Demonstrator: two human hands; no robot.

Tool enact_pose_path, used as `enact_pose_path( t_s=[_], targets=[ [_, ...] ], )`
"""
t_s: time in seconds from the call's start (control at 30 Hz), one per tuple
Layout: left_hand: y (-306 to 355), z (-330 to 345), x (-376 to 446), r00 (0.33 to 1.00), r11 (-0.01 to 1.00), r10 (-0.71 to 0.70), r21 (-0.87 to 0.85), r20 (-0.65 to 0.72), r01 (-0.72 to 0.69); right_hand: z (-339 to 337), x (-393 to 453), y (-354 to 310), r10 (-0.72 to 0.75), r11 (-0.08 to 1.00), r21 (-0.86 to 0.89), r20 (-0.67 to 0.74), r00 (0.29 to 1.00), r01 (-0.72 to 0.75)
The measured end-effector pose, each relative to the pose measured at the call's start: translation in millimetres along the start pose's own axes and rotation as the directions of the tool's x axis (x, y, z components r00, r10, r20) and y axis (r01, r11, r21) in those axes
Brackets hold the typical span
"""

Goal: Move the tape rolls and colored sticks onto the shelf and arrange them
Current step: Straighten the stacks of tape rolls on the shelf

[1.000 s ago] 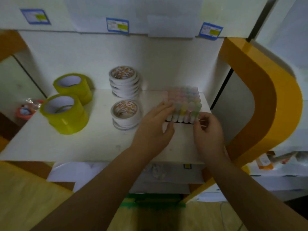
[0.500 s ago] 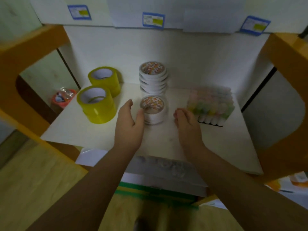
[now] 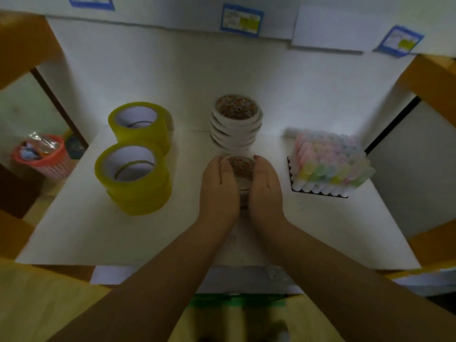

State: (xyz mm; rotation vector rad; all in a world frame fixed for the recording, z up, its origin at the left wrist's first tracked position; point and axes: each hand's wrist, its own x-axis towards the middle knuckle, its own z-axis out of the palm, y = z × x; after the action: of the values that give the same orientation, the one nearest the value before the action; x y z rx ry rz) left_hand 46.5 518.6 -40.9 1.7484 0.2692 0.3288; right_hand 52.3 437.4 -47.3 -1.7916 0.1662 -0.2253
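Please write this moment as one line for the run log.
left hand + right hand: cup front stack of small white tape rolls | yellow tape rolls: left | pack of coloured sticks: right

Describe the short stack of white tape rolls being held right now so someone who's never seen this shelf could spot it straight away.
On the white shelf, look at the middle, between the yellow tape rolls and the block of colored sticks. Two piles of white tape stand there; the one meant is the front stack, cupped between the left hand and right hand. It is shorter than the tall back stack.
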Motion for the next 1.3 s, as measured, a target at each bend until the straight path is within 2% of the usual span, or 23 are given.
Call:
enact_pose_path(
  t_s=[0.17, 0.43, 0.7, 0.9, 1.3],
  targets=[
    [-1, 4, 3, 1.0, 0.999, -0.016, -0.032, 0.006, 0.017, 4, 7, 4, -0.019, 0.998, -0.059, -0.038, 0.999, 0.016],
    [2, 9, 1, 1.0, 1.0, 0.012, -0.016, -0.014, -0.012, 7, 4, -2, -0.005, 1.0, 0.008, -0.122, 0.992, 0.006],
    [-3, 11, -1, 0.999, 0.999, 0.001, 0.033, -0.041, 0.0, 6, 3, -1, 0.0, 1.0, -0.008, -0.103, 0.995, 0.0],
    [-2, 11, 0, 0.999, 0.996, 0.009, 0.086, -0.052, -0.004, 3, 7, 0, 0.021, 0.999, 0.044, -0.064, 0.998, -0.018],
    [4, 8, -11, 0.999, 0.985, 0.044, 0.167, -0.024, -0.039, -1, 8, -2, -0.042, 0.998, -0.052, -0.035, 0.999, 0.04]
  ],
)
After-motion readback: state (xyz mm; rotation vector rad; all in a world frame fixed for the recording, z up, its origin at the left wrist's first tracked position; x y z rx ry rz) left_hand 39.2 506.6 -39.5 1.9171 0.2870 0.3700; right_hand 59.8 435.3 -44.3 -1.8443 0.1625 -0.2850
